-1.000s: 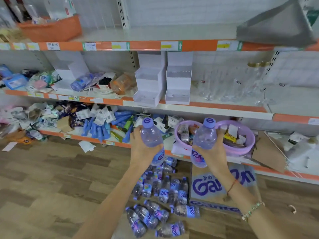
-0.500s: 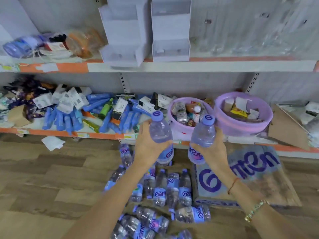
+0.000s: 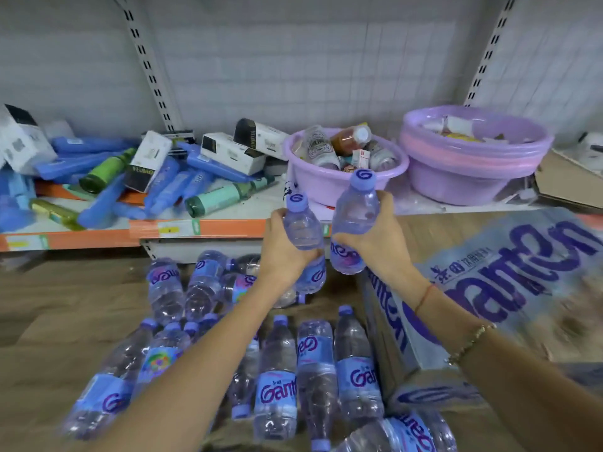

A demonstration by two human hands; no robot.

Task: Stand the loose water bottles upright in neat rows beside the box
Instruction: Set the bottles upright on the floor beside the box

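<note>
I am holding one clear water bottle (image 3: 303,233) in my left hand (image 3: 280,252) and a second bottle (image 3: 354,220) in my right hand (image 3: 381,239). Both are standing almost upright, with purple caps on top and purple labels low on the body, and they are nearly touching each other. The loose bottles (image 3: 280,376) are lying on their sides on the floor under and behind my hands, pointing in different directions. The box (image 3: 509,288), cardboard with big purple letters, is lying just beside my right forearm, to the right of the bottles.
</note>
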